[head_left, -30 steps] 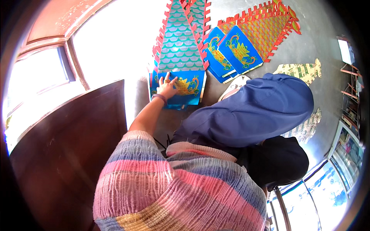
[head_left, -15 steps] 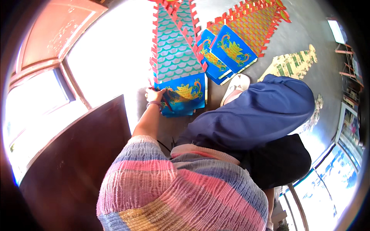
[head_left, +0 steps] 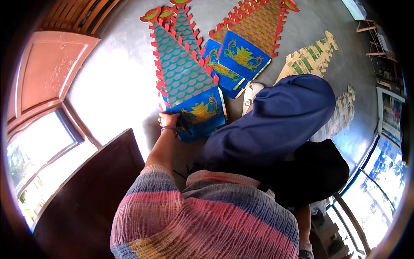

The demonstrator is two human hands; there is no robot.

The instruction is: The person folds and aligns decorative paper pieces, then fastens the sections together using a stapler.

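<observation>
My left hand (head_left: pixel 168 120) is closed at the left edge of a long triangular decorated piece (head_left: pixel 183 71), where the scaled part meets its blue base panel (head_left: pixel 199 113). The scales are grey and green, with red teeth along the sides; a yellow and orange flourish marks the blue panel. A slim dark red stick (head_left: pixel 184 122) lies by my fingers over the blue; whether I hold it is unclear. My right forearm (head_left: pixel 304 222) shows at the lower right, its hand hidden behind black cloth.
Yellow-scaled pieces (head_left: pixel 258 29) with blue panels (head_left: pixel 242 56) lie overlapping to the right. Beyond them are a patchy tan and green cutout (head_left: pixel 307 56) and a paler one (head_left: pixel 340 113). My blue-clad knee (head_left: pixel 276 112) rises nearby. A dark wooden panel (head_left: pixel 97 185) stands at left.
The view has shifted, so the floor pieces sit further left and their red leaf-like tips show. My left hand stays at the same edge of the piece.
</observation>
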